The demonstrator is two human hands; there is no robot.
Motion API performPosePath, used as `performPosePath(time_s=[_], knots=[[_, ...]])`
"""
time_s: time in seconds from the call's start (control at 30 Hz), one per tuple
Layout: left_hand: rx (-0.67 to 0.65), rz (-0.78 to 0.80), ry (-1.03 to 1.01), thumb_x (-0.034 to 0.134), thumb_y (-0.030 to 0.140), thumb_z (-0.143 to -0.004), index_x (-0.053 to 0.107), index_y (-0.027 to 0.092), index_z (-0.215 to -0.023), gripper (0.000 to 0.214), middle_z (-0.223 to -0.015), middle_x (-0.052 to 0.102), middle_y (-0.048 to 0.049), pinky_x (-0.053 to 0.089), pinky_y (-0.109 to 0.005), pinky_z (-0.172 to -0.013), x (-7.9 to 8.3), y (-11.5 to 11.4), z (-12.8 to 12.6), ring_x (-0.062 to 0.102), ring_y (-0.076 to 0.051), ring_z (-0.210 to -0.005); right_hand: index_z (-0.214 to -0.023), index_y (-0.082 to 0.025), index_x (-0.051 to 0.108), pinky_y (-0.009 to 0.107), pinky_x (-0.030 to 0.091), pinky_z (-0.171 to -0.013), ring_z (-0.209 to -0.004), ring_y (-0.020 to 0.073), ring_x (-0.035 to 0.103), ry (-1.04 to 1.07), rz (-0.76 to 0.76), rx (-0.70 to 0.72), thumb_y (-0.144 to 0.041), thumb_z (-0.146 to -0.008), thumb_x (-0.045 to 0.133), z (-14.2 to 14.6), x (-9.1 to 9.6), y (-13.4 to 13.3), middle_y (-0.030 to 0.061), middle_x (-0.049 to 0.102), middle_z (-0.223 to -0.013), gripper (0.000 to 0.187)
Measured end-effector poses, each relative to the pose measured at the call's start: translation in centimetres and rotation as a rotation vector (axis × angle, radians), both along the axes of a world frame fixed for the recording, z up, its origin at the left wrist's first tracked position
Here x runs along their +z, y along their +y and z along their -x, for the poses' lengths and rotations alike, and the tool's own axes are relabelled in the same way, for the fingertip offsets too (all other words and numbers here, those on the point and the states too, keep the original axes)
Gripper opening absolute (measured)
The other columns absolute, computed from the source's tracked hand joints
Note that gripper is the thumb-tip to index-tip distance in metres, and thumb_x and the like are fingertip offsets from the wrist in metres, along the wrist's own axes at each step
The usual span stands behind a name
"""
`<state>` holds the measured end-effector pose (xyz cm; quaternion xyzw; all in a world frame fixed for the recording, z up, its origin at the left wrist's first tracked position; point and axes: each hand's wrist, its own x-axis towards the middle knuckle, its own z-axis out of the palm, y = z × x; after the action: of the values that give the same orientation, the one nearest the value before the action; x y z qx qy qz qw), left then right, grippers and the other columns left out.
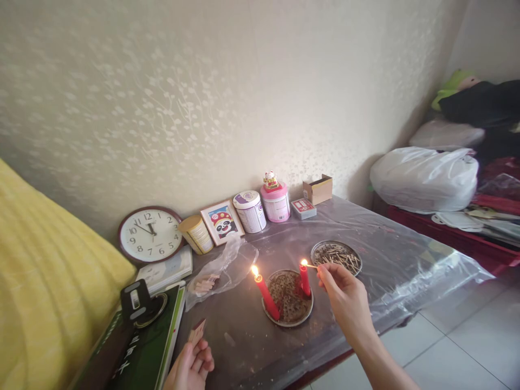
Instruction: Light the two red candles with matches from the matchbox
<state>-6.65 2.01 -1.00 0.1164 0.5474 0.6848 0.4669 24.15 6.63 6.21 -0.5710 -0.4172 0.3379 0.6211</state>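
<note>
In the head view, the right hand is right of the middle, low down. Its fingers pinch a thin match. The match tip is at the flame on top of the right red candle. The left red candle leans and burns too. Both stand in a round tin on the desk. At the bottom left, the left hand has its fingers closed on a small brown box.
</note>
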Motion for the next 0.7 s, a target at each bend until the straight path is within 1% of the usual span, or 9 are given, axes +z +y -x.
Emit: performPosePath(time_s=[0.1, 0.2, 0.33, 0.47, 0.7], knots=[[0.010, -0.001, -0.028, 0.087, 0.048, -0.037, 0.069, 0.014, -0.070, 0.051, -0.064, 0.062, -0.0042, 0.047, -0.030, -0.047, 0.10, 0.00, -0.12, 0.055, -0.017, -0.057, -0.078, -0.017, 0.062, 0.022, 0.042, -0.060, -0.065, 0.0144, 0.054, 0.007, 0.008, -0.003, -0.047, -0.081, 0.060, -0.03, -0.15, 0.18, 0.0008, 0.060, -0.067, 0.030], [0.018, 0.000, -0.030, 0.087, 0.049, -0.035, 0.070, 0.013, -0.070, 0.053, -0.064, 0.063, -0.0044, 0.047, -0.029, -0.046, 0.06, 0.03, -0.16, 0.055, -0.017, -0.057, -0.080, -0.017, 0.062, 0.023, 0.043, -0.060, -0.066, 0.0157, 0.056, 0.011, 0.011, 0.001, -0.048, -0.080, 0.060, -0.05, -0.30, 0.32, 0.0021, 0.062, -0.070, 0.031], [0.010, 0.001, -0.033, 0.087, 0.049, -0.037, 0.070, 0.014, -0.069, 0.050, -0.066, 0.063, -0.0044, 0.047, -0.029, -0.046, -0.27, 0.09, 0.04, 0.055, -0.017, -0.058, -0.080, -0.017, 0.062, 0.024, 0.043, -0.060, -0.066, 0.0164, 0.056, 0.004, 0.011, -0.011, -0.049, -0.080, 0.060, -0.01, -0.30, 0.25, 0.0021, 0.062, -0.068, 0.032], [0.013, 0.001, -0.034, 0.087, 0.049, -0.036, 0.071, 0.013, -0.070, 0.052, -0.065, 0.063, -0.0047, 0.047, -0.029, -0.045, -0.53, 0.13, 0.19, 0.055, -0.017, -0.057, -0.082, -0.017, 0.063, 0.025, 0.043, -0.062, -0.067, 0.0170, 0.058, -0.002, 0.026, -0.023, -0.048, -0.080, 0.059, 0.03, -0.22, 0.16, 0.0030, 0.064, -0.072, 0.031], [0.006, -0.010, -0.031, 0.087, 0.051, -0.036, 0.072, 0.014, -0.072, 0.053, -0.065, 0.063, -0.0048, 0.047, -0.028, -0.045, -0.34, 0.08, 0.00, 0.055, -0.017, -0.057, -0.079, -0.017, 0.063, 0.025, 0.043, -0.061, -0.066, 0.0166, 0.057, -0.011, 0.028, -0.016, -0.048, -0.080, 0.059, 0.02, -0.22, 0.16, 0.0024, 0.062, -0.069, 0.031]])
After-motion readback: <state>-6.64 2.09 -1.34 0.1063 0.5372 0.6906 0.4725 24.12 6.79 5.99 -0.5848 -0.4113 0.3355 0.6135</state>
